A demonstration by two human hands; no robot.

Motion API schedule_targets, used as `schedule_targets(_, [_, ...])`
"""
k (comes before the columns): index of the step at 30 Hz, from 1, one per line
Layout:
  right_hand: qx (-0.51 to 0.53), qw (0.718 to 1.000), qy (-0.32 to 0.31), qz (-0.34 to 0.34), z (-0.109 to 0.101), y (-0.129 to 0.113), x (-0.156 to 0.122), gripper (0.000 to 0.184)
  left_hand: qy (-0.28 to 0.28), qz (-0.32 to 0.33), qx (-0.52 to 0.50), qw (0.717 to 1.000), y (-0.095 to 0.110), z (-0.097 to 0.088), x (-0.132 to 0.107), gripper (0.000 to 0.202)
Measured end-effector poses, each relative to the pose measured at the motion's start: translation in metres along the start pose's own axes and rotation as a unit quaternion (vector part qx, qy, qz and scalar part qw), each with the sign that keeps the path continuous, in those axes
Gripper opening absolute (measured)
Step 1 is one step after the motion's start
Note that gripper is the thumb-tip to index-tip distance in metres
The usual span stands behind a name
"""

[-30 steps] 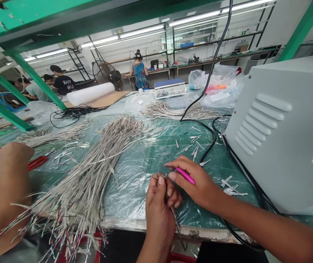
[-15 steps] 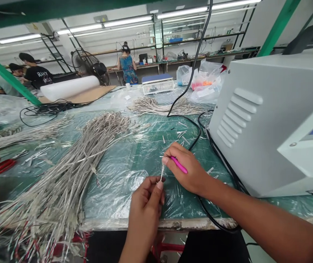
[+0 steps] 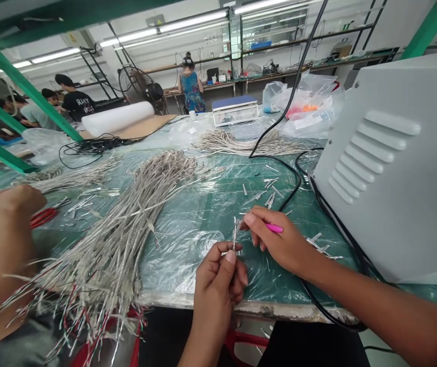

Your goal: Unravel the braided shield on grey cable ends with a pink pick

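Note:
My left hand (image 3: 218, 283) pinches a thin cable end (image 3: 234, 233) upright between thumb and forefinger, a silvery strip showing above the fingertips. Just to its right, my right hand (image 3: 279, 242) is closed on a slim tool with a bright pink handle (image 3: 274, 228); a thin pale tip pokes out past the fingers, too small to identify. A gap separates the right fingertips from the cable end. To the left, a large bundle of grey-white cables (image 3: 127, 211) lies slantwise, its stripped ends with red, green and white wires hanging over the table edge.
A grey vented machine (image 3: 386, 204) fills the right side, black cords (image 3: 289, 171) beside it. Foil-like scraps (image 3: 270, 196) lie on the plastic-covered green table (image 3: 180, 239). At left are a co-worker's arm (image 3: 8, 239) and red-handled pliers (image 3: 45, 217). More cables (image 3: 241, 144) lie farther back.
My right hand has drawn slightly away from the cable end, which was touching its fingers before. The whole view has shifted, showing more of the co-worker's arm at left.

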State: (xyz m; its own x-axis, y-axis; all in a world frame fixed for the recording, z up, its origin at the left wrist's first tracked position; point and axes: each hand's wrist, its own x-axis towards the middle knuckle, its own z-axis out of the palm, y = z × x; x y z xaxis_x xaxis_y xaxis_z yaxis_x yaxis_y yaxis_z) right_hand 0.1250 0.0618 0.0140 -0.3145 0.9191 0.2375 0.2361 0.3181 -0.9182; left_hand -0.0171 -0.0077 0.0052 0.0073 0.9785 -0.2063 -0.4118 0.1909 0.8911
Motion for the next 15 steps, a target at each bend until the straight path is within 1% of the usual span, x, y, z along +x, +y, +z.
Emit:
schedule_targets(3, [0.024, 0.999, -0.024, 0.003, 0.0002, -0.0023, -0.0008, 0.041, 0.006, 0.005, 0.002, 1.000, -0.0010, 0.0008, 0.0004, 0.018])
schedule_targets(5, [0.019, 0.999, -0.029, -0.012, -0.0001, -0.0051, -0.0004, 0.034, 0.009, 0.008, 0.002, 1.000, -0.0015, 0.0015, 0.0003, 0.017])
schedule_targets(8, [0.004, 1.000, -0.006, -0.029, 0.0005, -0.0086, 0.0003, 0.021, 0.008, 0.006, 0.015, 1.000, -0.0016, 0.0024, 0.0004, 0.017])
schedule_targets(10, [-0.005, 0.999, 0.012, -0.035, 0.0007, -0.0092, 0.0006, 0.018, 0.007, 0.005, 0.034, 0.999, -0.0019, 0.0028, 0.0008, 0.017])
schedule_targets(12, [-0.024, 0.998, 0.024, -0.045, -0.0005, -0.0088, 0.0010, 0.023, 0.003, 0.006, 0.059, 0.998, -0.0032, 0.0035, 0.0014, 0.018])
schedule_targets(15, [-0.085, 0.993, 0.042, -0.069, -0.0044, -0.0089, 0.0021, 0.035, 0.009, 0.018, 0.107, 0.994, -0.0063, 0.0046, 0.0019, 0.018])
